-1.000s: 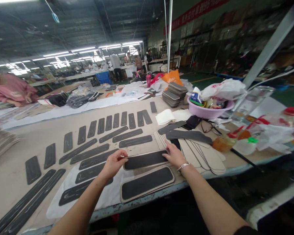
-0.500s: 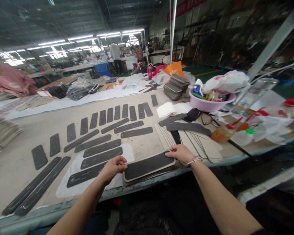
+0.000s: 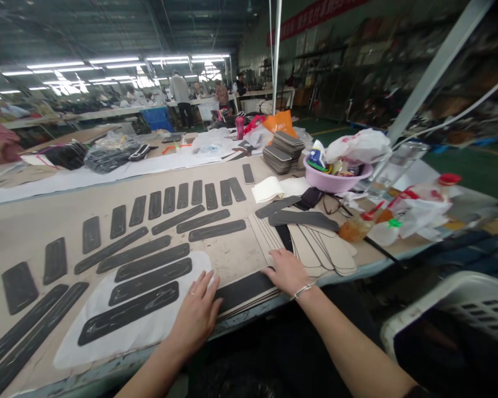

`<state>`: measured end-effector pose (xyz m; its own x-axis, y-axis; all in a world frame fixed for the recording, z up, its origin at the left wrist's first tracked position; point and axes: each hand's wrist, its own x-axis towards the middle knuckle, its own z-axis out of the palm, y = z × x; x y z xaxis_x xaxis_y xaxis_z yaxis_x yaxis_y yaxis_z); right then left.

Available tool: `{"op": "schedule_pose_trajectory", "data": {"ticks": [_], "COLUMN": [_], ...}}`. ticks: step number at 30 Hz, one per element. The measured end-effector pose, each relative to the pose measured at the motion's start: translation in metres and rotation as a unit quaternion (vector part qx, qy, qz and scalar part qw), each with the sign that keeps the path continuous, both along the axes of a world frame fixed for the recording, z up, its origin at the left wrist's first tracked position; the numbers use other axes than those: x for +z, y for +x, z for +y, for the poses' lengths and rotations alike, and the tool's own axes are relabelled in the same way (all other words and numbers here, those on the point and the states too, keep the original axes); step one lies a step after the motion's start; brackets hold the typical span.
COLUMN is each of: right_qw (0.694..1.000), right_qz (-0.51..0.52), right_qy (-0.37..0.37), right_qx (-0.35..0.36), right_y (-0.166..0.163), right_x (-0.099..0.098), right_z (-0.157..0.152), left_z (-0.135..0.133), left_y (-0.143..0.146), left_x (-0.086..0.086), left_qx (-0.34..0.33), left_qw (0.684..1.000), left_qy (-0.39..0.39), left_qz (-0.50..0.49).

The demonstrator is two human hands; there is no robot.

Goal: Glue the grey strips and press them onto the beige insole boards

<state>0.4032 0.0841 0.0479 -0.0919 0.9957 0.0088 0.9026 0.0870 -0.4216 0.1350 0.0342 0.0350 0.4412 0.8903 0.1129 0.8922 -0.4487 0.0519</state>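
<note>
At the table's front edge lies a short stack of long dark panels with pale edges (image 3: 247,290). My left hand (image 3: 197,309) rests by the stack's left end, its fingers spread and its thumb side touching the top panel. Over the right end is my right hand (image 3: 288,271), fingers stretched out flat and thumb at the panel's edge. Neither hand grips anything. Left of my left hand, glossy, wet-looking dark strips (image 3: 130,312) lie on a white sheet (image 3: 161,326). Beyond my right hand, pale-backed panels (image 3: 307,243) are fanned out, with dark ones (image 3: 302,218) across them.
More glossy strips (image 3: 91,235) lie in rows across the table. Further back stand stacked panels (image 3: 284,152) and a filled purple basin (image 3: 336,179). A jar of amber stuff (image 3: 354,228) and plastic bags are at the right. A metal pole (image 3: 435,72) slants up there.
Both hands have gone from pinching the top panel's ends to lying with loosened, spread fingers. The panel now sits lower on the stack. My view has turned slightly right.
</note>
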Motion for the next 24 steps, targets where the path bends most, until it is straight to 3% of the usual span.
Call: {"op": "schedule_pose_trajectory", "data": {"ticks": [2, 5, 9, 15, 21, 24], "right_qw": [0.994, 0.973, 0.955, 0.979, 0.989, 0.979], "right_qz": [0.012, 0.031, 0.026, -0.044, -0.115, -0.178], "right_qy": [0.053, 0.049, 0.01, -0.042, 0.08, 0.081], "right_qx": [0.091, 0.224, 0.295, 0.192, 0.039, 0.051], "right_y": [-0.022, -0.05, -0.053, 0.0, 0.083, 0.114], "right_x": [0.001, -0.009, -0.024, -0.024, -0.014, -0.018], "right_z": [-0.013, -0.032, -0.038, -0.015, -0.024, -0.023], "left_z": [-0.004, -0.005, -0.005, -0.006, -0.009, -0.009], "left_y": [0.011, 0.019, 0.018, 0.019, 0.02, 0.021], "left_x": [-0.016, -0.039, -0.048, -0.038, -0.031, -0.028], "left_qx": [-0.026, -0.041, -0.05, -0.042, -0.032, -0.025], "left_qw": [0.999, 0.997, 0.995, 0.997, 0.999, 0.999], "left_qy": [0.023, 0.038, 0.038, 0.026, -0.015, -0.039], "left_qz": [0.017, 0.052, 0.074, 0.058, 0.032, 0.018]}}
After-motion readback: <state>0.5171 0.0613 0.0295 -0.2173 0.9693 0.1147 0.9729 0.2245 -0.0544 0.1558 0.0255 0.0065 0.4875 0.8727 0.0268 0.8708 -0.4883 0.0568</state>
